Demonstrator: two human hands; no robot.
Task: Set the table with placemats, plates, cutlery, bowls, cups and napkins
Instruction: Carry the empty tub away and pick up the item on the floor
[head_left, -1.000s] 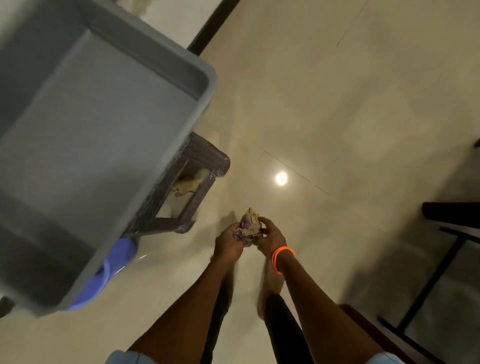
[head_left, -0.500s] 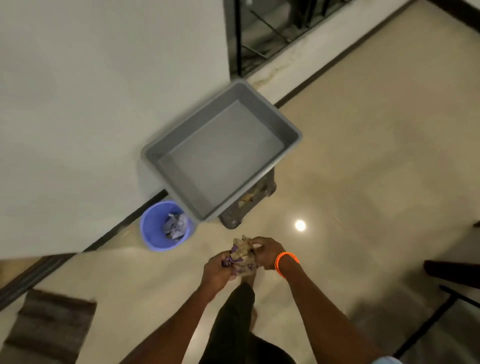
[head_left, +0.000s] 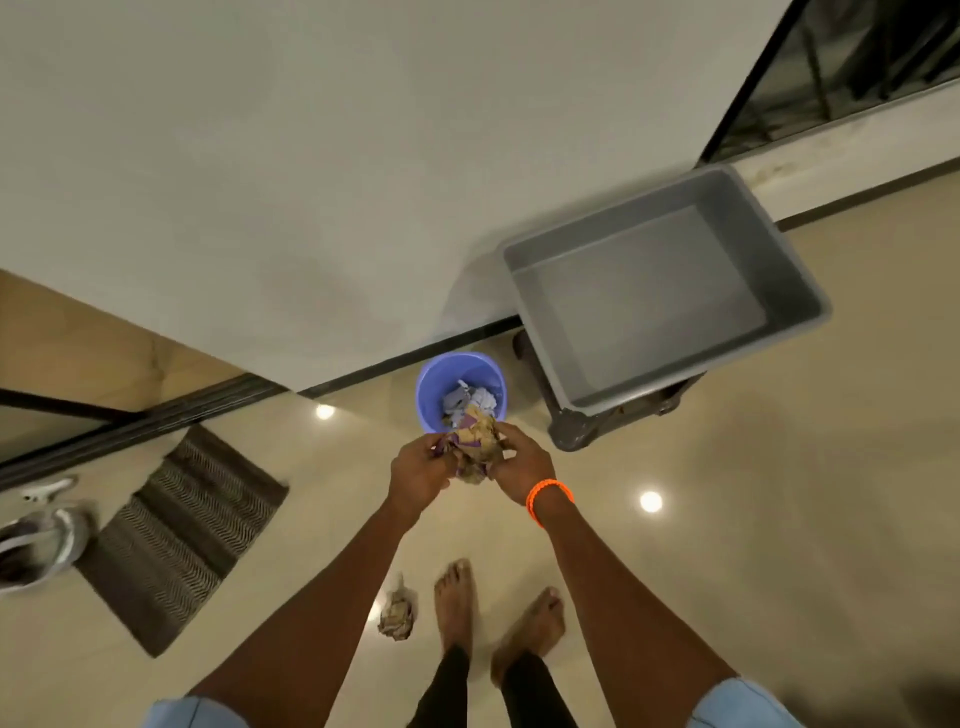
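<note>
Both hands, left hand (head_left: 422, 472) and right hand (head_left: 519, 467), grip crumpled paper wad (head_left: 477, 447) near blue bin (head_left: 460, 391); grey tub (head_left: 660, 291) right, second wad (head_left: 397, 616) by feet, mat (head_left: 179, 525) left.

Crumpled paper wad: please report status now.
Left hand and right hand both grip crumpled brown-and-purple paper wad. Wad held over round blue plastic bin, not released. Second crumpled wad on floor by feet.

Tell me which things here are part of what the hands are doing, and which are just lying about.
In use: crumpled paper wad, held by left hand and right hand; blue bin just beyond.

Lying about: grey tub, doormat, shoes, paper ball on floor.
</note>
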